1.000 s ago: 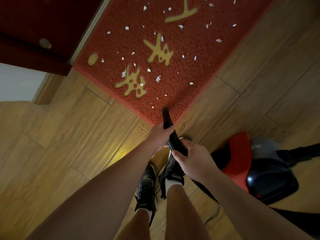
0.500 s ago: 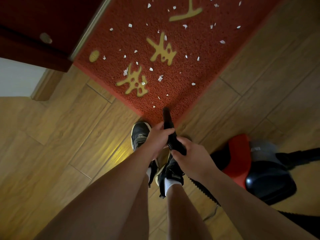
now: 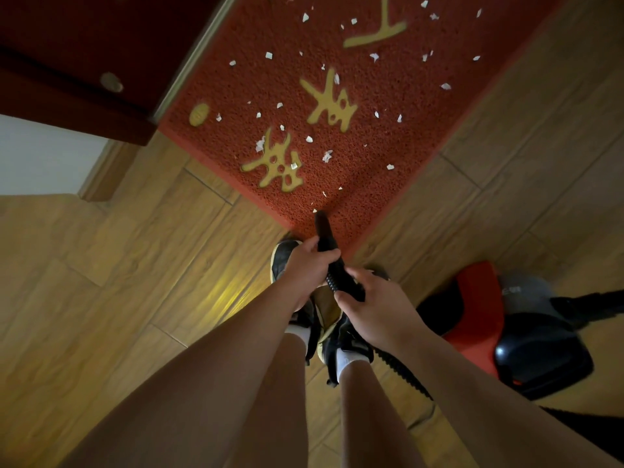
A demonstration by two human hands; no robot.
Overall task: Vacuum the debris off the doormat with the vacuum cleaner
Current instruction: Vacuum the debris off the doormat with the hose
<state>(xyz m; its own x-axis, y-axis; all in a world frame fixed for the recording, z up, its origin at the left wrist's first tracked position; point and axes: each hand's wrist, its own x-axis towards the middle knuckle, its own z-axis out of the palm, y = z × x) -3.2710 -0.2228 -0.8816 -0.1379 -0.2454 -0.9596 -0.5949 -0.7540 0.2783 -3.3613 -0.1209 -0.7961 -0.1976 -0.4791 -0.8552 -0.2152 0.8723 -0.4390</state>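
Note:
A red doormat [image 3: 388, 106] with gold characters lies ahead on the wooden floor, strewn with several white paper scraps [image 3: 327, 156]. I hold the black vacuum nozzle [image 3: 323, 231] with both hands; its tip rests on the mat's near corner, beside a small scrap. My left hand [image 3: 305, 268] grips the nozzle near its front. My right hand [image 3: 368, 305] grips the ribbed hose [image 3: 337, 282] just behind it. The red and black vacuum cleaner body [image 3: 513, 336] sits on the floor at my right.
A dark red door [image 3: 84, 45] and its frame stand at the upper left, along the mat's left edge. My feet in black shoes [image 3: 283, 258] stand just short of the mat's corner. A white wall [image 3: 40, 153] is at left.
My left foot has stepped forward next to the mat's corner. The mat sits slightly lower in view. Both hands keep their grip, and the nozzle tip stays at the near corner.

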